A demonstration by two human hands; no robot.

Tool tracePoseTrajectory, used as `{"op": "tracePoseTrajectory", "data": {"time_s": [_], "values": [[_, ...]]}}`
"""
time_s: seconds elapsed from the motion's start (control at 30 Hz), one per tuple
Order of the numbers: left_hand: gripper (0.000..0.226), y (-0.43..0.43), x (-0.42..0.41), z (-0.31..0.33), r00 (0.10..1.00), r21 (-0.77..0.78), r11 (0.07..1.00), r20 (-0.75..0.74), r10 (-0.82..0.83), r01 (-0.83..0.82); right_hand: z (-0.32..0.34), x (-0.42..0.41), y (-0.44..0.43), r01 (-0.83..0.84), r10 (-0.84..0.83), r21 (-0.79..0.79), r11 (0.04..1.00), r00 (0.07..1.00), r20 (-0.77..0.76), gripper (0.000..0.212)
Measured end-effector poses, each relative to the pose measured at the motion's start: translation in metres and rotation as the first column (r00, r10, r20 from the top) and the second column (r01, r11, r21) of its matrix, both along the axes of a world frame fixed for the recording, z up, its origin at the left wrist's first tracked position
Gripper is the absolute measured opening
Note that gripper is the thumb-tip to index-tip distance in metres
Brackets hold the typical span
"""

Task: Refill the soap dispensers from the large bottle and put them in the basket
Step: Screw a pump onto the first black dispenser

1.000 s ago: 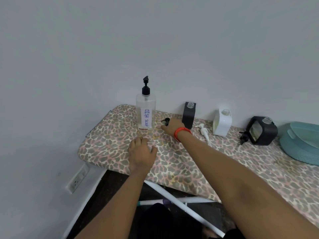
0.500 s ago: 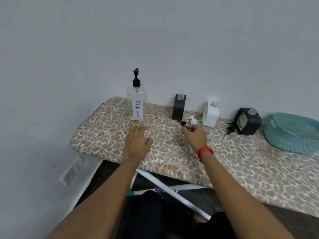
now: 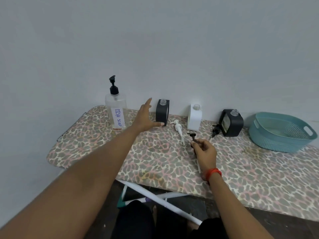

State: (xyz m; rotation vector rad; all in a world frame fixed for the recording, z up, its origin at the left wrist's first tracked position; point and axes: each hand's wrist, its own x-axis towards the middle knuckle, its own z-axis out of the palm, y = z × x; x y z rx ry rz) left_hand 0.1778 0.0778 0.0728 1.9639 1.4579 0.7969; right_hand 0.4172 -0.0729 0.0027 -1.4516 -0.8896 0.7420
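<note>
Plain grey wall behind a padded board (image 3: 103, 152) covered in leopard-print cloth, pink and grey on cream. Far left stands the large bottle (image 3: 116, 112), of clear plastic with rounded shoulders, a black pump top and a white label hand-lettered "DISH SOAP" in blue. Along the wall to its right, three squat, square-bodied dispensers stand uncapped, with clear necks: a matte black dispenser (image 3: 163, 112), a white dispenser (image 3: 194, 119) and a dark dispenser (image 3: 232, 123) whose pale label is too small to read. A white pump (image 3: 178, 128) lies between the first two, and a loose black pump (image 3: 215, 130) lies just left of the third. Left hand (image 3: 143, 118): fingers straight, thumb spread wide, tip at the black dispenser's foot; contact cannot be judged. Right hand (image 3: 205, 152), wearing a red wristband (image 3: 213, 174), pinches the held pump (image 3: 193, 138) with curled fingers, above the cloth. Far right sits an oval teal basket (image 3: 269, 140) of ribbed plastic with slotted handles.
</note>
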Motion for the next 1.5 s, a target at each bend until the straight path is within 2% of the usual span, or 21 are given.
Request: {"op": "tracePoseTrajectory", "data": {"time_s": [0.13, 0.27, 0.4, 0.57, 0.73, 0.9, 1.03, 1.13, 1.27, 1.4, 1.5], "values": [[0.126, 0.037, 0.027, 0.010, 0.999, -0.083, 0.996, -0.015, 0.039, -0.040, -0.007, 0.004, 0.003, -0.008, 0.008, 0.026, 1.000, 1.000, 0.007, 0.002], [0.086, 0.030, 0.063, -0.004, 0.970, -0.068, 0.979, 0.140, 0.198, -0.190, -0.010, 0.004, 0.005, -0.002, 0.000, 0.022, 1.000, 0.999, 0.051, 0.005], [0.064, 0.019, 0.079, -0.022, 0.868, -0.117, 0.915, 0.290, 0.403, -0.385, -0.012, 0.004, 0.006, -0.006, 0.003, 0.032, 0.999, 0.997, 0.074, 0.005], [0.046, 0.009, 0.083, -0.021, 0.817, -0.119, 0.873, 0.311, 0.486, -0.473, -0.013, 0.005, 0.007, -0.005, 0.003, 0.026, 1.000, 0.997, 0.072, 0.006], [0.042, -0.006, 0.068, -0.010, 0.836, -0.121, 0.882, 0.283, 0.470, -0.455, -0.007, 0.004, 0.005, -0.035, 0.037, -0.024, 0.999, 0.998, 0.046, 0.014], [0.044, -0.040, 0.037, 0.020, 0.907, -0.019, 0.937, 0.245, 0.342, -0.348, 0.016, 0.005, 0.001, -0.070, 0.066, -0.072, 0.995, 0.996, -0.061, 0.021], [0.048, -0.077, 0.017, 0.042, 0.921, 0.018, 0.949, 0.246, 0.301, -0.315, 0.069, 0.003, -0.004, -0.042, 0.048, 0.049, 0.998, 0.991, -0.123, 0.022], [0.047, -0.113, 0.007, 0.056, 0.920, 0.020, 0.955, 0.274, 0.280, -0.297, 0.135, -0.009, -0.014, -0.075, 0.111, 0.219, 0.973, 0.981, -0.156, 0.021], [0.041, -0.161, 0.002, 0.072, 0.937, 0.065, 0.968, 0.275, 0.217, -0.243, 0.216, -0.028, -0.034, -0.152, 0.194, 0.422, 0.894, 0.979, -0.058, 0.025], [0.037, -0.203, 0.001, 0.086, 0.939, 0.123, 0.967, 0.292, 0.178, -0.222, 0.263, -0.050, -0.058, -0.263, 0.237, 0.490, 0.831, 0.965, 0.117, 0.024], [0.036, -0.228, 0.000, 0.097, 0.935, 0.153, 0.964, 0.319, 0.158, -0.215, 0.280, -0.061, -0.073, -0.294, 0.240, 0.496, 0.817, 0.955, 0.172, 0.026]]}}
